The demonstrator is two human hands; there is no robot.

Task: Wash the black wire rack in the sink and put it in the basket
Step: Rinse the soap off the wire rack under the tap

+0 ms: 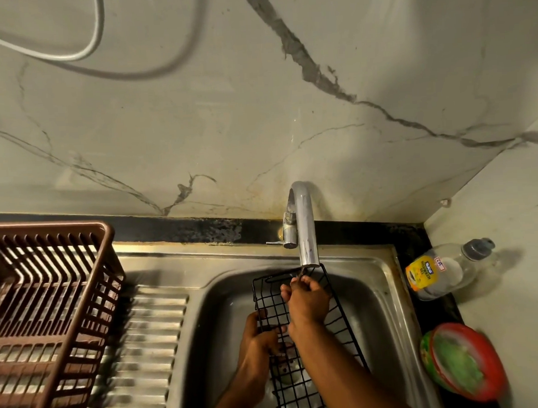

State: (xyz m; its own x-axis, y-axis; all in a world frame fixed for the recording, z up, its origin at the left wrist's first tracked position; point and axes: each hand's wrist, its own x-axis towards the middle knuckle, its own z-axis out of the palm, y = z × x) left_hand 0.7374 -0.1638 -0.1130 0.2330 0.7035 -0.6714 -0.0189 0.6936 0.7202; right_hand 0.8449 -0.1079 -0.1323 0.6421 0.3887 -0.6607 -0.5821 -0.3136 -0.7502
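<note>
Black wire grid rack (277, 306): left hand (258, 335) gripping its edge, right hand (307, 298) pinching top wire; risk: wet slip, clattering into steel sink (375, 292).

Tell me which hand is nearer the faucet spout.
Right. The right hand is at the black wire rack's top edge, just below the faucet spout; the left hand grips the rack's left side, lower down.

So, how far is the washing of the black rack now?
The black wire rack is in the sink under the tap. Washing is in hand: the left hand grips its left edge, and the right hand works at its top. Whether water runs cannot be told. Left to do: move it into the brown basket.
</note>
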